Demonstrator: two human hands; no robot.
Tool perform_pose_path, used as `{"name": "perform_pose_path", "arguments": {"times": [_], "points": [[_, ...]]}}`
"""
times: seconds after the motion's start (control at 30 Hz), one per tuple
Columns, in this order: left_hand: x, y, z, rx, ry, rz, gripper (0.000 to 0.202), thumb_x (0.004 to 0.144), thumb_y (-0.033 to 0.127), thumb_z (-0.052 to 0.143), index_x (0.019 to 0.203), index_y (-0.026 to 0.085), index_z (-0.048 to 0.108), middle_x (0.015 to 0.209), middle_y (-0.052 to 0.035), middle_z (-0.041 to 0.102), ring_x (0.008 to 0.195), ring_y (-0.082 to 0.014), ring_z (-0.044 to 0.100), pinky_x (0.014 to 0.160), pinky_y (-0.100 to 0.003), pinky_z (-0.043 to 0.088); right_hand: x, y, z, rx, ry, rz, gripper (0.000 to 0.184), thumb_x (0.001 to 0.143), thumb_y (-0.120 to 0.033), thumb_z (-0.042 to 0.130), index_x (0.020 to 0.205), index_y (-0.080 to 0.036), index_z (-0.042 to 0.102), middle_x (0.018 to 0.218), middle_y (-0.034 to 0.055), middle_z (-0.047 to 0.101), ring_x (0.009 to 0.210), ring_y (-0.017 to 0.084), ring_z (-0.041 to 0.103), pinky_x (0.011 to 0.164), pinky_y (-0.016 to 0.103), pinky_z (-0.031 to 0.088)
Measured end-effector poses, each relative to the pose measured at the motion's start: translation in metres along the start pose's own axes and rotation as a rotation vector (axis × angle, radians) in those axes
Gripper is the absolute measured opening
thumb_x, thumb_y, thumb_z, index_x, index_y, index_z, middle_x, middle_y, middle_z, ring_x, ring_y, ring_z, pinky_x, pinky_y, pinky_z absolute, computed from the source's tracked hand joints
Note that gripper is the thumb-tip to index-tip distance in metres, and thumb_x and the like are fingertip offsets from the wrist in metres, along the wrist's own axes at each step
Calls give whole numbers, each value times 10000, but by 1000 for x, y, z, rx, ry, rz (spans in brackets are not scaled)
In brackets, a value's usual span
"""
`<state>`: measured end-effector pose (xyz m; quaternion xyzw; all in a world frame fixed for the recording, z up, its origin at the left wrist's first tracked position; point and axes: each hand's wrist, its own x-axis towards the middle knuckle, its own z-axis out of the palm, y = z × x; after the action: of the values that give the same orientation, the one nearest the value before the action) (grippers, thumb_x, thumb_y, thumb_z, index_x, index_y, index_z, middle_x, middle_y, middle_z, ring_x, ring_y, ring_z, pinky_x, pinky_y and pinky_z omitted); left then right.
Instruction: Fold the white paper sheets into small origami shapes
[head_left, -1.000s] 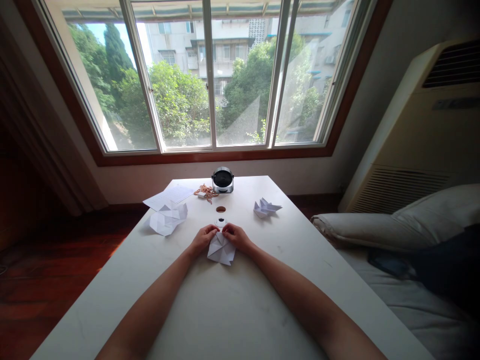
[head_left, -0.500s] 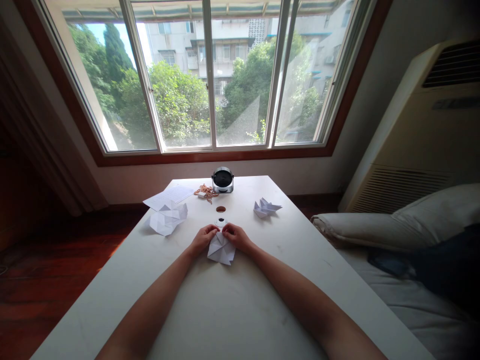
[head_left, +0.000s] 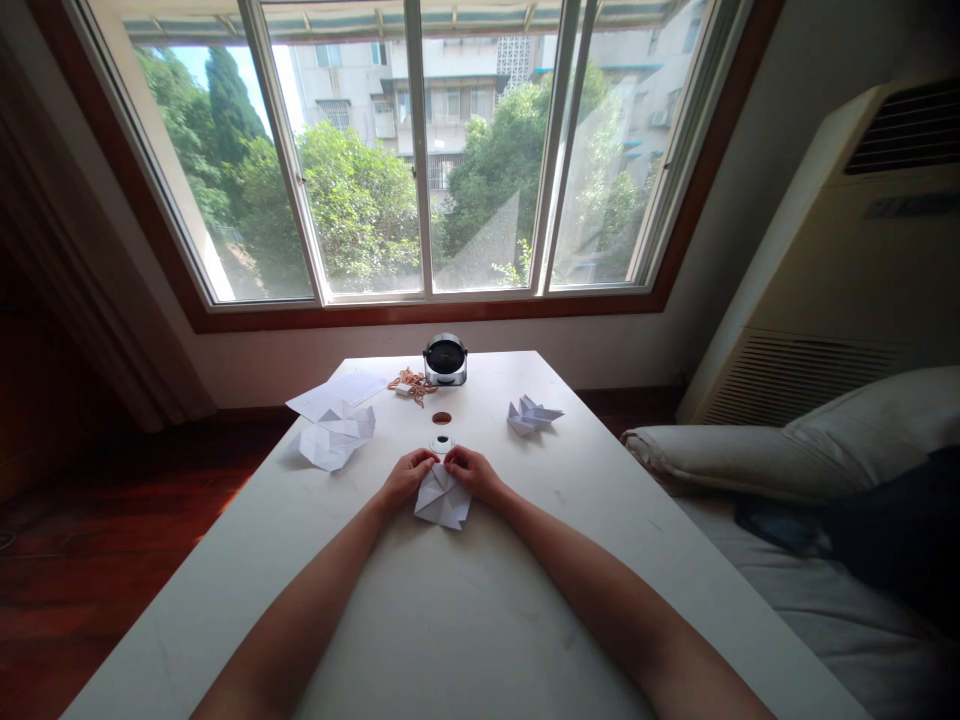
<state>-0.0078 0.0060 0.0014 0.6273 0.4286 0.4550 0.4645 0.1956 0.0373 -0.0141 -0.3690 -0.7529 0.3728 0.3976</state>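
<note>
A folded sheet of white paper (head_left: pixel 442 502) with several creases and pointed corners lies on the white table. My left hand (head_left: pixel 409 474) pinches its far edge at the left. Close beside it, my right hand (head_left: pixel 472 472) pinches the same edge at the right, the fingertips of both hands almost meeting. The fingers cover part of the far edge. Just beyond my hands is a small white round thing with a dark centre (head_left: pixel 442 442).
Creased paper (head_left: pixel 336 438) and written sheets (head_left: pixel 346 390) lie on the left of the table (head_left: pixel 465 620). A folded paper shape (head_left: pixel 532 415) rests at the right. At the back are a black and silver round device (head_left: pixel 445 360), a coiled cord (head_left: pixel 411 384) and a table hole (head_left: pixel 442 418).
</note>
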Motion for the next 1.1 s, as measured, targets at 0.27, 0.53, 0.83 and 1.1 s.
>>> {"name": "perform_pose_path", "arguments": {"times": [0.27, 0.53, 0.83, 1.1], "points": [[1, -3, 0, -2, -4, 9, 304, 842, 419, 627, 939, 141, 703, 802, -36, 631, 698, -140, 517, 612, -233, 387, -1, -3, 0, 12, -2, 6, 139, 835, -300, 605, 905, -199, 669, 726, -9, 618, 648, 141, 526, 640, 250, 411], [-1, -2, 0, -3, -16, -3, 317, 844, 429, 627, 955, 141, 698, 824, -46, 644, 706, -146, 530, 618, -235, 396, -3, -6, 0, -4, 0, 9, 147, 836, -313, 606, 902, -201, 674, 748, -5, 639, 656, 141, 535, 639, 249, 413], [-3, 3, 3, 13, 4, 2, 335, 837, 452, 626, 943, 143, 702, 819, -44, 646, 714, -150, 531, 623, -239, 391, -3, -7, -1, -29, -8, 11, 154, 841, -323, 606, 905, -202, 676, 745, -6, 638, 658, 144, 535, 640, 252, 415], [-1, 2, 4, 12, 13, 9, 343, 820, 455, 638, 929, 138, 713, 810, -45, 660, 705, -151, 545, 625, -248, 397, -4, -10, -2, -41, -5, 15, 157, 843, -327, 606, 903, -201, 678, 765, 5, 655, 675, 152, 542, 648, 258, 421]]}}
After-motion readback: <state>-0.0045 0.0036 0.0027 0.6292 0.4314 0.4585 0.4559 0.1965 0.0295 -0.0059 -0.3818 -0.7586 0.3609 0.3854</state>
